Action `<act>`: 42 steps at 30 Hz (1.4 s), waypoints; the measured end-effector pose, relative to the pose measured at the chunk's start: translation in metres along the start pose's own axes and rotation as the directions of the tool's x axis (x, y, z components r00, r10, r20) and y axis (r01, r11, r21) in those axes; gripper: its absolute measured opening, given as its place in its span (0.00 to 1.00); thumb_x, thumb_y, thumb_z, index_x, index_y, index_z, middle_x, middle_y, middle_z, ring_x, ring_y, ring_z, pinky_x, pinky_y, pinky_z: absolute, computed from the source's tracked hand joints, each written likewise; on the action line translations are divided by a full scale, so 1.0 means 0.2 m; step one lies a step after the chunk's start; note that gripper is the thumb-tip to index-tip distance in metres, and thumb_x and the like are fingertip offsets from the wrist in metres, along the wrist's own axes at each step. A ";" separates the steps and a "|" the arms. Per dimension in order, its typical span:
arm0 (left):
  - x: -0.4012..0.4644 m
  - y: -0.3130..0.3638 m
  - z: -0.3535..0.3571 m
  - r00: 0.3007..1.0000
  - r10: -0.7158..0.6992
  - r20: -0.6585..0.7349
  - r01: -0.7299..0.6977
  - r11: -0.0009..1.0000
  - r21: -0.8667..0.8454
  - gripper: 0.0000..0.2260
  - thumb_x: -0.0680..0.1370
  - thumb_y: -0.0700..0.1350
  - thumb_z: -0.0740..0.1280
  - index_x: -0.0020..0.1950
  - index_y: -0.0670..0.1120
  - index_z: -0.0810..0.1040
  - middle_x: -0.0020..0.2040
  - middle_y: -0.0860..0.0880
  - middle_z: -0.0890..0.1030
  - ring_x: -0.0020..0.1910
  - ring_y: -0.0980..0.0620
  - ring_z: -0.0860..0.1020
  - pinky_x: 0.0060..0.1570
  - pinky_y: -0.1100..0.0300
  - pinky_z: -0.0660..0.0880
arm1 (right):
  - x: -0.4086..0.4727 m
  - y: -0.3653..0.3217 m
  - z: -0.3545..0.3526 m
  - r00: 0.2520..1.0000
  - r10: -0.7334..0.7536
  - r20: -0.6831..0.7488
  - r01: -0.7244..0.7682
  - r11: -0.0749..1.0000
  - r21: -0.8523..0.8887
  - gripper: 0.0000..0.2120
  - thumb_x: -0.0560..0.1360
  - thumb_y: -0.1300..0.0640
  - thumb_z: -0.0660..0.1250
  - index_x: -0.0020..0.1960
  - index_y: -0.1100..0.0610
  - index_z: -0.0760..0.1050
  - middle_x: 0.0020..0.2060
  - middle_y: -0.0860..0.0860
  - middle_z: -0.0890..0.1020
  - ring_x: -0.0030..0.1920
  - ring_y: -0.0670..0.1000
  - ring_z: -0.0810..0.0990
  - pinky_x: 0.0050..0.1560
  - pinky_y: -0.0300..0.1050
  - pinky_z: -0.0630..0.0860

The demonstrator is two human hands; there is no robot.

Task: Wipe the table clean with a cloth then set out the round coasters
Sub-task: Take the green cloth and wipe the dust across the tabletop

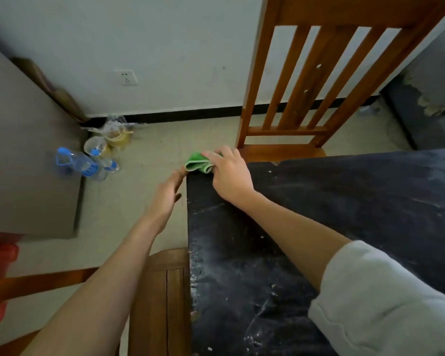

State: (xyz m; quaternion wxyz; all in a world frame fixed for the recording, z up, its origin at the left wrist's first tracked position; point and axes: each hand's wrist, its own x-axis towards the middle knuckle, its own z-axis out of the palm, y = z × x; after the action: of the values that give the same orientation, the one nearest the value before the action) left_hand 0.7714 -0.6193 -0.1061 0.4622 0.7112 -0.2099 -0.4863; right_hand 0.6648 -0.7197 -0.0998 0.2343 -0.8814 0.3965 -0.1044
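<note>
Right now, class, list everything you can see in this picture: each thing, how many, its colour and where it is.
table: one, dark, speckled white, right
cloth: one, green, on the table's far corner
chairs: two, brown wood; one beyond the table, one at its near left edge
plastic bottles: a few, clear with blue caps, on the floor, left
wall socket: one, white, far wall
left hand: open, beside the table's corner
right hand: on the cloth

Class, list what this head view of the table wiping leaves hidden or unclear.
- Coasters: none in view.
- Table: its right side is cut off by the frame edge and a sleeve.
- Green cloth: partly under the right hand.
- Left hand: seen edge-on; palm hidden.
</note>
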 end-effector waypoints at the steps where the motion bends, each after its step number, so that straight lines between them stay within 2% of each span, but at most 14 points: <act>1: -0.01 -0.01 -0.02 1.000 -0.024 -0.003 0.024 0.999 -0.024 0.20 0.84 0.50 0.45 0.72 0.48 0.65 0.72 0.52 0.66 0.71 0.54 0.63 0.71 0.53 0.59 | -0.03 -0.02 0.02 0.999 -0.041 0.029 0.042 0.999 -0.030 0.27 0.73 0.66 0.61 0.70 0.50 0.64 0.64 0.53 0.69 0.62 0.53 0.66 0.62 0.46 0.64; 5: -0.08 -0.12 -0.10 0.999 -0.039 0.036 0.037 0.998 0.050 0.21 0.83 0.52 0.45 0.74 0.51 0.62 0.74 0.52 0.63 0.70 0.51 0.67 0.71 0.49 0.60 | -0.51 -0.02 0.04 0.908 -0.365 0.209 0.357 0.931 0.076 0.30 0.66 0.72 0.64 0.63 0.50 0.71 0.57 0.54 0.75 0.54 0.55 0.71 0.53 0.50 0.72; 9: -0.17 -0.18 -0.03 0.997 -0.034 0.065 0.023 0.986 0.168 0.21 0.83 0.51 0.51 0.76 0.52 0.56 0.76 0.51 0.59 0.73 0.50 0.61 0.71 0.52 0.58 | -0.96 0.00 -0.07 0.645 -0.549 0.532 0.440 0.836 0.329 0.25 0.68 0.69 0.65 0.61 0.50 0.74 0.54 0.52 0.76 0.51 0.52 0.71 0.48 0.49 0.75; 10: -0.21 -0.20 0.00 0.996 -0.038 0.077 0.022 0.980 0.198 0.21 0.83 0.50 0.52 0.76 0.53 0.54 0.76 0.51 0.59 0.74 0.50 0.59 0.72 0.53 0.57 | -0.99 0.00 -0.09 0.649 -0.529 0.546 0.400 0.848 0.346 0.23 0.69 0.68 0.64 0.60 0.51 0.75 0.54 0.53 0.76 0.52 0.52 0.71 0.50 0.46 0.73; 14: -0.25 -0.26 0.04 0.996 0.066 0.053 -0.078 0.955 0.287 0.22 0.83 0.49 0.51 0.77 0.54 0.50 0.77 0.52 0.56 0.75 0.53 0.57 0.73 0.57 0.52 | -0.62 0.04 -0.14 0.948 -0.238 0.212 0.189 0.955 0.227 0.22 0.70 0.71 0.58 0.59 0.57 0.77 0.52 0.58 0.78 0.51 0.54 0.72 0.52 0.45 0.69; 16: -0.26 -0.27 0.03 0.991 0.113 0.076 -0.129 0.955 0.266 0.23 0.83 0.47 0.52 0.77 0.51 0.51 0.77 0.52 0.57 0.75 0.53 0.56 0.73 0.60 0.52 | -0.46 0.06 -0.12 0.985 -0.091 0.147 0.076 0.992 0.102 0.22 0.72 0.71 0.57 0.61 0.56 0.76 0.54 0.57 0.77 0.52 0.57 0.71 0.53 0.50 0.70; 20: -0.24 -0.25 0.02 0.997 0.046 0.068 -0.065 0.951 0.301 0.22 0.83 0.45 0.53 0.77 0.51 0.52 0.77 0.52 0.56 0.75 0.52 0.55 0.70 0.62 0.52 | -0.74 0.08 -0.06 0.958 -0.200 0.205 0.200 0.980 0.019 0.25 0.65 0.74 0.64 0.57 0.54 0.78 0.52 0.58 0.78 0.50 0.60 0.73 0.48 0.58 0.75; 24: -0.26 -0.24 0.06 0.999 0.041 0.000 -0.038 0.924 0.380 0.22 0.83 0.47 0.52 0.77 0.55 0.51 0.77 0.52 0.55 0.76 0.51 0.54 0.73 0.52 0.53 | -1.21 0.05 -0.19 0.677 -0.381 0.629 0.280 0.924 0.259 0.23 0.71 0.69 0.62 0.61 0.49 0.75 0.57 0.51 0.75 0.55 0.52 0.70 0.57 0.49 0.71; 25: -0.26 -0.24 0.08 0.998 0.057 -0.026 -0.041 0.913 0.406 0.22 0.83 0.47 0.52 0.77 0.54 0.51 0.77 0.51 0.55 0.75 0.50 0.55 0.73 0.52 0.54 | -1.20 0.05 -0.23 0.667 -0.380 0.641 0.241 0.924 0.297 0.22 0.73 0.68 0.61 0.61 0.50 0.75 0.57 0.51 0.74 0.56 0.50 0.70 0.58 0.46 0.70; 27: -0.26 -0.26 0.10 0.992 0.103 -0.079 -0.057 0.890 0.452 0.22 0.83 0.46 0.51 0.77 0.51 0.51 0.76 0.48 0.58 0.75 0.49 0.57 0.72 0.54 0.56 | -1.04 0.05 -0.25 0.786 -0.308 0.536 0.183 0.944 0.273 0.22 0.72 0.72 0.59 0.60 0.53 0.77 0.55 0.53 0.76 0.55 0.48 0.70 0.55 0.40 0.68; 30: -0.26 -0.29 0.12 0.981 0.162 -0.105 -0.099 0.888 0.448 0.22 0.83 0.45 0.50 0.77 0.49 0.53 0.74 0.45 0.63 0.72 0.47 0.62 0.72 0.52 0.60 | -0.62 0.13 -0.26 0.967 -0.148 0.208 0.123 0.984 0.130 0.23 0.71 0.75 0.57 0.59 0.58 0.77 0.54 0.58 0.78 0.55 0.55 0.73 0.57 0.49 0.69; 34: -0.26 -0.29 0.14 0.979 0.115 -0.170 -0.030 0.900 0.434 0.21 0.83 0.46 0.50 0.77 0.51 0.54 0.74 0.44 0.61 0.72 0.45 0.62 0.72 0.50 0.59 | -0.36 0.30 -0.25 0.982 0.188 0.028 -0.187 0.982 -0.010 0.23 0.74 0.71 0.55 0.64 0.54 0.73 0.61 0.56 0.73 0.59 0.57 0.68 0.61 0.53 0.67; 38: -0.30 -0.26 0.17 0.954 0.175 -0.243 0.009 0.794 0.607 0.21 0.83 0.46 0.52 0.76 0.51 0.56 0.77 0.44 0.56 0.74 0.44 0.58 0.70 0.50 0.60 | -0.74 0.30 -0.17 0.992 -0.052 0.115 0.060 0.996 -0.068 0.28 0.64 0.73 0.57 0.58 0.52 0.76 0.53 0.60 0.77 0.51 0.64 0.73 0.50 0.61 0.73; 42: -0.30 -0.23 0.20 0.906 0.342 -0.250 -0.001 0.594 0.805 0.21 0.81 0.45 0.57 0.75 0.49 0.61 0.76 0.44 0.57 0.75 0.42 0.55 0.71 0.44 0.56 | -1.16 0.27 -0.26 0.812 -0.246 0.529 0.230 0.968 0.098 0.28 0.66 0.71 0.58 0.59 0.46 0.73 0.56 0.51 0.75 0.55 0.52 0.70 0.55 0.51 0.72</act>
State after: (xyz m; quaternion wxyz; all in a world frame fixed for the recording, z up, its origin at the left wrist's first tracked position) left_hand 0.7019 -0.5705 -0.1198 0.1784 0.8965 -0.3774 -0.1485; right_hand 0.4560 -0.5941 -0.0821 0.3339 -0.9143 0.2001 0.1122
